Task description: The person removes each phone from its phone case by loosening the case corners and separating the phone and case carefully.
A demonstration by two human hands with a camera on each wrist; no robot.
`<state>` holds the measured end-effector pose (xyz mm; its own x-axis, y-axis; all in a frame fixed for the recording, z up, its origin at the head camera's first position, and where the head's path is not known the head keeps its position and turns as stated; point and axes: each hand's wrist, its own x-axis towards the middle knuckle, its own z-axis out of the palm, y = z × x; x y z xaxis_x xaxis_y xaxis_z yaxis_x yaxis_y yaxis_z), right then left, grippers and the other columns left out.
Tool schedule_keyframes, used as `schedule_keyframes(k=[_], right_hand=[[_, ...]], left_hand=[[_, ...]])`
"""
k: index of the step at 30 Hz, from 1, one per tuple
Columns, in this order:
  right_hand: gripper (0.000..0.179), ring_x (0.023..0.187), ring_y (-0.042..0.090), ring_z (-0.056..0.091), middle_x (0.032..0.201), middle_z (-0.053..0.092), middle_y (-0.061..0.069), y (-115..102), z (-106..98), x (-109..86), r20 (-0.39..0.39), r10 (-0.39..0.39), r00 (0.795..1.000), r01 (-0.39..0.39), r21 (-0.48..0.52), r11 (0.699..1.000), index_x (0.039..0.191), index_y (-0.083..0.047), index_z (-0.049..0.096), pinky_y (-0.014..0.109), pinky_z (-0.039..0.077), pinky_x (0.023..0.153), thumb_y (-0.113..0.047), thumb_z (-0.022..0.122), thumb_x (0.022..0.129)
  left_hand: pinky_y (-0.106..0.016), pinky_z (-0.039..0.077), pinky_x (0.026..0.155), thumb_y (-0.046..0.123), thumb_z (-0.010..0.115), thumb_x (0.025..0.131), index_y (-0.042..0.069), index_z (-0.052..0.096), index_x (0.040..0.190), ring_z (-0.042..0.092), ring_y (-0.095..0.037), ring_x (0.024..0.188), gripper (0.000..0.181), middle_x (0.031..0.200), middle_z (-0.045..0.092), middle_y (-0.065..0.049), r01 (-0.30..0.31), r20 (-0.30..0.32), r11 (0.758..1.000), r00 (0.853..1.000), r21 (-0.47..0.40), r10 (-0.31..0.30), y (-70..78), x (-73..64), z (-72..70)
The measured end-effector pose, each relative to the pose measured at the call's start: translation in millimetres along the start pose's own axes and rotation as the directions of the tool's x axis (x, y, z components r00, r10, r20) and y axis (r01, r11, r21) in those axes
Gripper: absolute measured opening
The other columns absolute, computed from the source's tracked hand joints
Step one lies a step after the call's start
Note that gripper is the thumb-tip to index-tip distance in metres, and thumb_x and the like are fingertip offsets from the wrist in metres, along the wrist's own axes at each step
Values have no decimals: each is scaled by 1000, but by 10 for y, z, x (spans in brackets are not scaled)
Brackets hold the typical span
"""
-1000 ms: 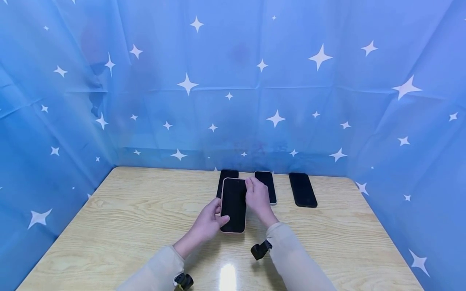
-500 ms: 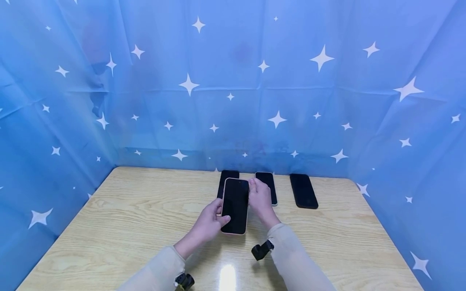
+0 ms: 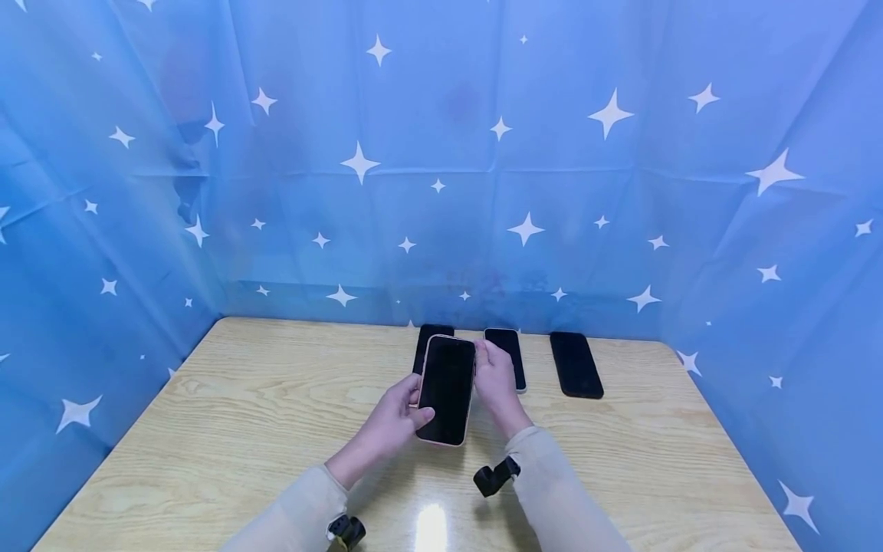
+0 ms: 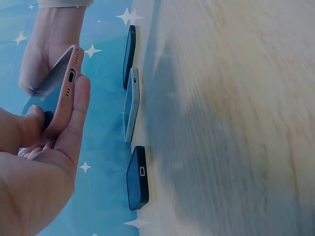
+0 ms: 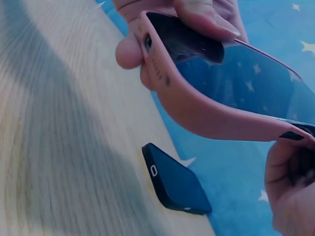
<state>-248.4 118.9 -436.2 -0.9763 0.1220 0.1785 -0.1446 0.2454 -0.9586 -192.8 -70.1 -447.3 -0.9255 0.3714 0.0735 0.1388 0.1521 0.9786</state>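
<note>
A smartphone in a pink case [image 3: 447, 383] is held above the table, its dark screen facing up. My left hand [image 3: 389, 422] grips its lower left side, the thumb lying on the screen edge and fingers underneath. At the upper right corner, my right hand [image 3: 495, 376] pinches the edge with curled fingers. In the left wrist view the pink case [image 4: 64, 105] shows its charging port end. Seen from the right wrist, the case's long side wall [image 5: 211, 120] curves outward, and the right fingers [image 5: 290, 196] sit at its far end, partly cut off.
Behind the held phone lies a black phone [image 3: 436, 330], partly covered. A pale-edged phone [image 3: 512, 353] lies behind my right hand. Farther right is another black phone [image 3: 576, 364]. The wooden table [image 3: 241, 399] meets a blue starred curtain [image 3: 290, 192] at the back.
The held phone has tilted slightly, its top shifting right along with my right hand. My left hand keeps nearly the same place and grip. The other phones lie as before.
</note>
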Motion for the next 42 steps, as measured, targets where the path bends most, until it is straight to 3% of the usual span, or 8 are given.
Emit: schedule_keyframes(k=[3,7,13,19,27,31,37,42], right_hand=[[45,55,11,41,60,38,-4,-22,-6,10,36,76,996,-80,128,989,69,-10,39,22,36,54,-17,40,113],[38,64,7,53,68,53,-4,-33,-4,27,82,120,989,-135,228,964,80,-5,54,20,46,59,-19,41,113],[36,70,6,58,77,62,-3,-41,6,14,163,162,973,-212,357,910,106,0,64,20,49,61,-23,37,114],[42,70,12,60,79,65,0,-48,0,-44,215,125,969,-179,255,950,114,4,67,27,52,65,-27,39,114],[36,69,16,58,80,60,6,15,-26,-106,328,60,943,-136,213,967,104,12,63,26,54,62,-16,41,113],[32,66,19,62,76,61,8,60,-21,-152,347,7,938,-61,145,988,102,11,63,30,59,63,-15,47,111],[24,64,20,65,73,62,13,78,34,-237,295,-47,954,20,94,995,100,6,65,31,60,63,-14,55,108],[19,58,24,64,69,64,17,92,120,-279,175,-94,980,82,78,994,99,8,68,30,58,57,-7,58,106]], left_hand=[[-19,41,56,-12,57,98,-3,49,107,52,-8,66,15,90,61,-8,-4,1,1000,1000,-14,4,15,4,-13],[-24,57,75,-12,55,99,-8,53,121,70,-20,93,23,113,71,-23,-10,-22,998,1000,-58,8,9,23,-24],[-35,61,87,-11,55,99,-9,53,127,73,-33,105,29,121,69,-29,-4,-54,994,999,-112,-2,6,65,-20],[-33,61,83,-8,57,100,-6,55,123,74,-31,101,24,118,72,-24,14,-113,995,993,-100,-26,21,108,-60],[-41,62,87,-9,57,99,-6,57,124,74,-37,103,25,120,71,-25,29,-222,992,974,-121,-55,63,186,-113],[-42,62,85,-9,57,100,-5,57,122,74,-37,102,23,119,70,-25,28,-265,992,962,-126,-60,89,208,-132],[-42,64,79,-11,58,98,-7,56,118,75,-37,96,21,116,70,-29,-5,-319,996,947,-94,-26,113,253,-129],[-47,64,72,-12,58,98,-9,55,120,75,-38,94,22,116,69,-31,-21,-336,991,942,-133,-25,111,277,-106]])
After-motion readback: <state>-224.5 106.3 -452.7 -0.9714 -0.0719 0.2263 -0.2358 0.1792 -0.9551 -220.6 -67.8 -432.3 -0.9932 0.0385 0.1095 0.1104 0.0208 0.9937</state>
